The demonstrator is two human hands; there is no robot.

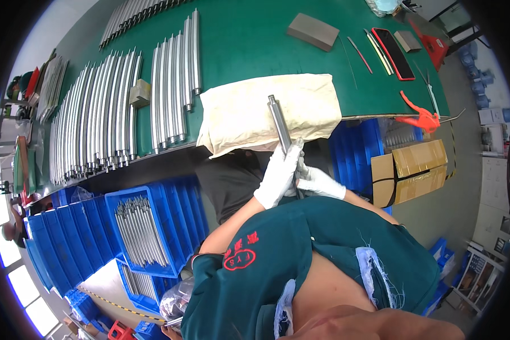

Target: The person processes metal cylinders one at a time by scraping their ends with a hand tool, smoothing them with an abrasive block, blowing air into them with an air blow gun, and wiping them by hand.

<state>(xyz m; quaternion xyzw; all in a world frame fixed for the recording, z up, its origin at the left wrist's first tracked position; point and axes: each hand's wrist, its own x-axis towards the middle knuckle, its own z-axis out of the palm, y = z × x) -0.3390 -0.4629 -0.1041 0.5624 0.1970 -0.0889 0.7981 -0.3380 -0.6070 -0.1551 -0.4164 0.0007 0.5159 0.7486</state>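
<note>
A shiny metal shaft (279,120) with a narrower stepped end points away from me, its far end over a cream cloth (232,116) at the table's front edge. My left hand (279,174), in a white glove, is wrapped around the shaft's near part. Just to the right and a little lower, my right hand (319,182), also gloved in white, closes on the shaft near its lower end. The gloves hide much of that near portion, and the right fingertips are partly covered.
Several metal shafts (173,90) lie in rows on the green table (241,39), with a small block (140,94) on one row. A grey-brown block (313,32), red-cased phone (393,54) and orange air gun (422,118) lie rightward. Below stand blue crates (181,224) and a cardboard box (416,170).
</note>
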